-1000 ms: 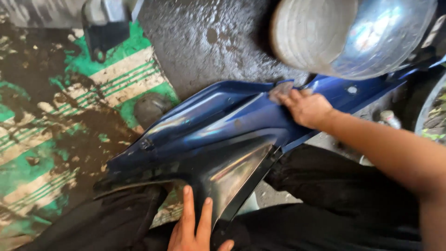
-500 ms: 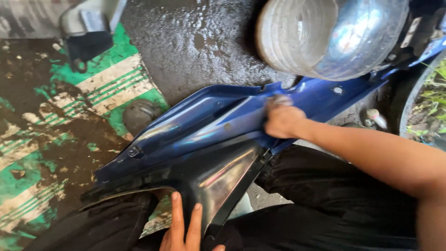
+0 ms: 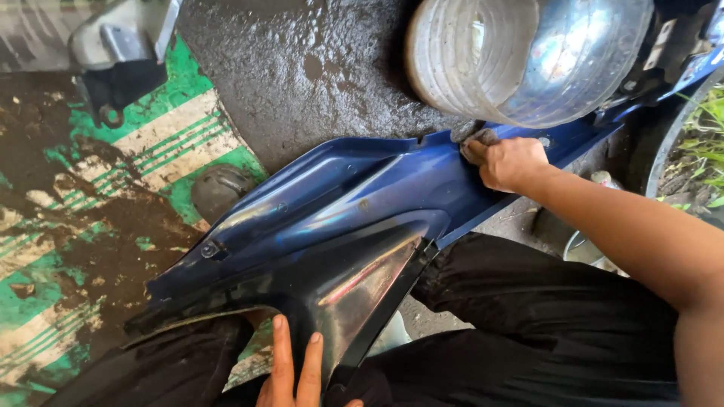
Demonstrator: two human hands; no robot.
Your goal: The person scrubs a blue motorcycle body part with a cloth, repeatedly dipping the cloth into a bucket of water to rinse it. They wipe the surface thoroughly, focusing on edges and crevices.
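A long, glossy dark blue motorcycle body panel [image 3: 332,226] lies across my lap, running from lower left to upper right. My right hand [image 3: 509,162] is closed around a small grey scrubbing pad [image 3: 475,139] and presses it against the panel's upper edge. At the bottom, my left hand [image 3: 294,373] props up the panel's lower rim, fingers spread and pointing up. Black trousers [image 3: 543,332] cover my legs beneath the panel.
A large clear plastic water bottle [image 3: 528,53] lies at the top right, just beyond my right hand. Wet dark ground [image 3: 317,68] lies behind the panel. A muddy green and white mat [image 3: 98,196] covers the left. A grey metal part [image 3: 121,45] sits top left.
My right hand has slid with the pad up and to the right along the panel's top edge. The left hand stays under the lower rim.
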